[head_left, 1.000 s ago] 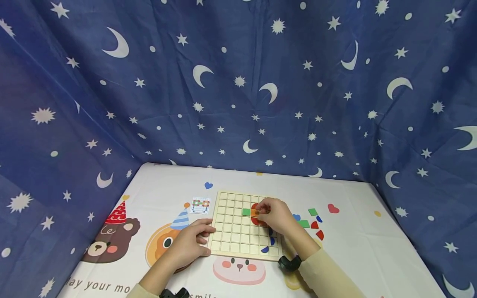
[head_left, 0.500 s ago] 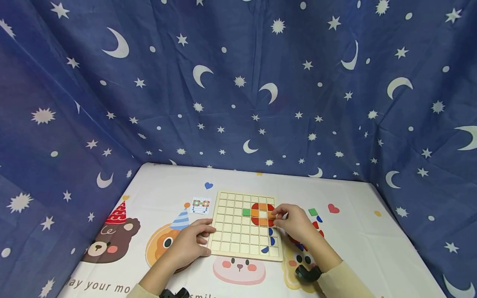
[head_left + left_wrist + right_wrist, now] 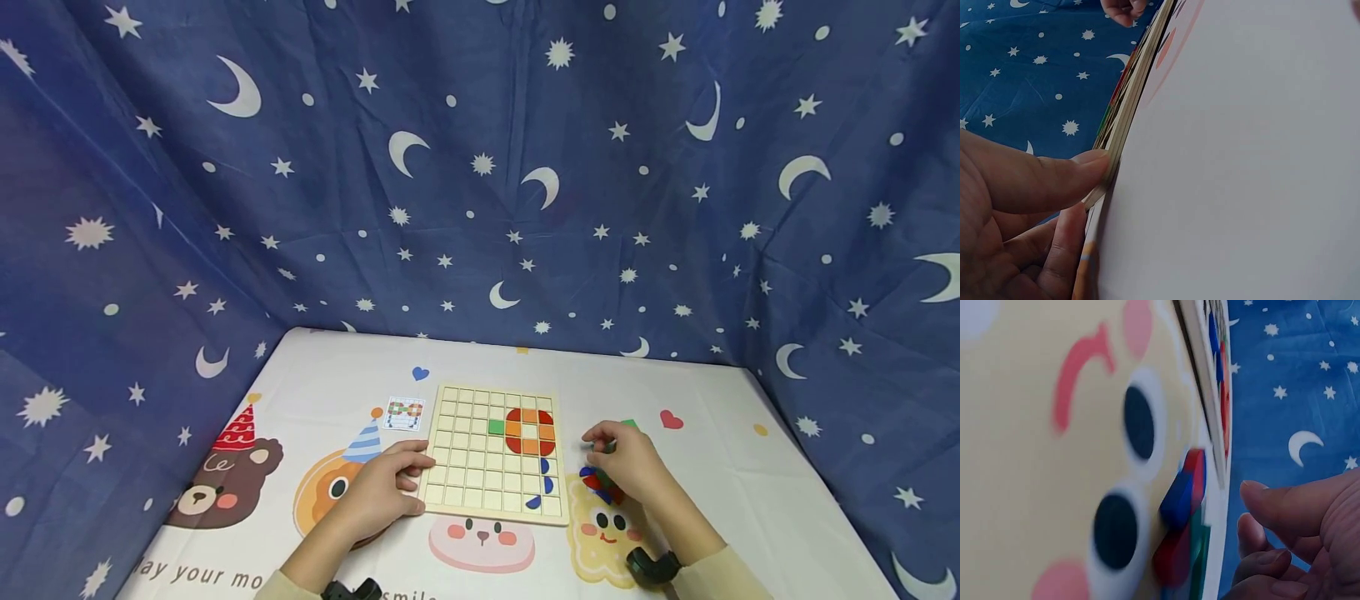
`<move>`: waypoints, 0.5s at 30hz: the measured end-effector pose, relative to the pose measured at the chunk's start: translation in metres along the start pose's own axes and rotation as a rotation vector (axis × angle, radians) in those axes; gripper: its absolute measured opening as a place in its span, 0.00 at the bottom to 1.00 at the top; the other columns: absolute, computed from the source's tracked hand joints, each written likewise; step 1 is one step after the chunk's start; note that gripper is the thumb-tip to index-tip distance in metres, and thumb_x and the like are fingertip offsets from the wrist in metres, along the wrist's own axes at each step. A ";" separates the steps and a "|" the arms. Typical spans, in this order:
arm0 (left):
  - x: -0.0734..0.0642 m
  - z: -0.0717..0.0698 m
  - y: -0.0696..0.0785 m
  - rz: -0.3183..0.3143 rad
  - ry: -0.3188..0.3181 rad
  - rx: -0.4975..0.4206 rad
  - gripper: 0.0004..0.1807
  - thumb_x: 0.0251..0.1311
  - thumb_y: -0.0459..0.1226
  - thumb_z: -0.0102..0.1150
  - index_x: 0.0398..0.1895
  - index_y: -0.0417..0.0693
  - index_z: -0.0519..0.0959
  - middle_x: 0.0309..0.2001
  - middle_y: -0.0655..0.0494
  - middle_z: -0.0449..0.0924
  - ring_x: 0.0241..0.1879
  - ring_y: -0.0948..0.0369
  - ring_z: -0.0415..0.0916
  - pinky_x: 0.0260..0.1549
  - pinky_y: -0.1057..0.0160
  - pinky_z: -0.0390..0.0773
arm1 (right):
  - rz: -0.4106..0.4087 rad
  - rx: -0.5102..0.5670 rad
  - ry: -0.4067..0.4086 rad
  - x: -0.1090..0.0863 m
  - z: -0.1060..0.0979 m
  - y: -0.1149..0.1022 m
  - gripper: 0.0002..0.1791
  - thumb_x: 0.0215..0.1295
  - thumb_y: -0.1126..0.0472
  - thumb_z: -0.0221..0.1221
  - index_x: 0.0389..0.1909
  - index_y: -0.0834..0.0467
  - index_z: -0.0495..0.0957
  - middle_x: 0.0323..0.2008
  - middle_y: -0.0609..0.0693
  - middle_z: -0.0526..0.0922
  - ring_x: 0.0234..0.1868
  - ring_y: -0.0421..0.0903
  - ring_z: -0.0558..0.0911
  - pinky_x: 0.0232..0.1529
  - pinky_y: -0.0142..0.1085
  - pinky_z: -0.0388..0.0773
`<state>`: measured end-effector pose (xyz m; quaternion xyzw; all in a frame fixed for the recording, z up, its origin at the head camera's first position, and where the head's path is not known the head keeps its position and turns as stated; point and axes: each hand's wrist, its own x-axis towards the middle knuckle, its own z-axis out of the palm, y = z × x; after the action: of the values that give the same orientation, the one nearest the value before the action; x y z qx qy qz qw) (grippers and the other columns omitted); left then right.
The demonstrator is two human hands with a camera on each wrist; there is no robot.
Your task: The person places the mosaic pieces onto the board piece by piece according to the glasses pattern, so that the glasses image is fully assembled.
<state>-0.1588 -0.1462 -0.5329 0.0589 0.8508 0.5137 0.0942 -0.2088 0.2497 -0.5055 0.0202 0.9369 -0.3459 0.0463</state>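
Observation:
A wooden grid board [image 3: 480, 479] lies on the table; its upper right carries a ring of red corner pieces [image 3: 513, 416] and orange squares [image 3: 529, 446]. Left of the ring is a green square [image 3: 496, 427], and below are blue pieces [image 3: 533, 502]. My left hand [image 3: 382, 492] holds the board's near left corner, thumb [image 3: 1066, 181] and fingers against its edges. Over the loose pieces right of the board hovers my right hand [image 3: 626, 458], fingers loosely bent. In the right wrist view its thumb [image 3: 1291, 503] and fingertips show nothing between them.
Loose red and blue pieces [image 3: 600, 485] lie partly under my right hand, with green ones [image 3: 1200, 559] beside them. A small pattern card [image 3: 404, 412] lies left of the board. A starry blue curtain [image 3: 480, 208] hangs behind and beside the printed tablecloth [image 3: 712, 467].
My right hand has moved from the ring on the board rightward to the loose pieces, leaving an orange square at the ring's right side. My left hand has stayed put.

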 end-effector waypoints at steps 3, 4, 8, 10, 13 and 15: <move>0.000 0.000 0.000 0.001 0.001 0.002 0.33 0.43 0.21 0.78 0.57 0.50 0.87 0.76 0.58 0.73 0.47 0.59 0.77 0.42 0.70 0.82 | 0.005 -0.017 0.009 -0.002 -0.004 0.009 0.13 0.64 0.68 0.72 0.47 0.54 0.87 0.34 0.50 0.78 0.39 0.47 0.76 0.36 0.32 0.79; 0.000 0.000 0.000 0.001 0.000 0.003 0.33 0.43 0.21 0.78 0.57 0.50 0.87 0.76 0.58 0.73 0.47 0.59 0.77 0.42 0.70 0.82 | 0.003 -0.025 0.012 -0.002 -0.005 0.011 0.13 0.64 0.68 0.72 0.48 0.54 0.87 0.34 0.50 0.78 0.39 0.47 0.76 0.35 0.31 0.79; 0.001 0.001 -0.001 0.003 0.000 0.006 0.33 0.43 0.21 0.78 0.56 0.50 0.87 0.76 0.58 0.74 0.47 0.59 0.77 0.41 0.70 0.82 | -0.003 -0.057 0.021 -0.002 -0.010 0.019 0.13 0.64 0.68 0.72 0.48 0.56 0.87 0.33 0.50 0.77 0.39 0.48 0.77 0.35 0.31 0.78; 0.001 0.001 -0.001 0.005 0.000 0.007 0.33 0.43 0.21 0.78 0.56 0.50 0.87 0.76 0.58 0.74 0.46 0.60 0.77 0.41 0.70 0.82 | -0.003 -0.068 0.018 -0.001 -0.012 0.022 0.14 0.64 0.68 0.72 0.50 0.58 0.86 0.32 0.51 0.77 0.38 0.48 0.76 0.34 0.31 0.76; 0.001 0.000 0.000 0.007 0.001 0.009 0.33 0.43 0.21 0.78 0.56 0.50 0.87 0.76 0.58 0.74 0.46 0.60 0.77 0.41 0.70 0.82 | 0.006 -0.079 0.011 0.000 -0.013 0.025 0.16 0.64 0.68 0.72 0.52 0.59 0.86 0.32 0.51 0.76 0.36 0.47 0.75 0.33 0.31 0.75; 0.000 0.000 0.000 0.008 0.002 0.011 0.33 0.43 0.21 0.78 0.56 0.50 0.87 0.76 0.58 0.74 0.46 0.60 0.77 0.41 0.70 0.82 | 0.010 -0.082 0.005 0.001 -0.013 0.026 0.17 0.64 0.68 0.71 0.54 0.60 0.87 0.32 0.52 0.76 0.36 0.47 0.75 0.31 0.31 0.75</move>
<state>-0.1590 -0.1459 -0.5327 0.0623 0.8534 0.5095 0.0911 -0.2085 0.2774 -0.5125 0.0237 0.9503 -0.3068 0.0468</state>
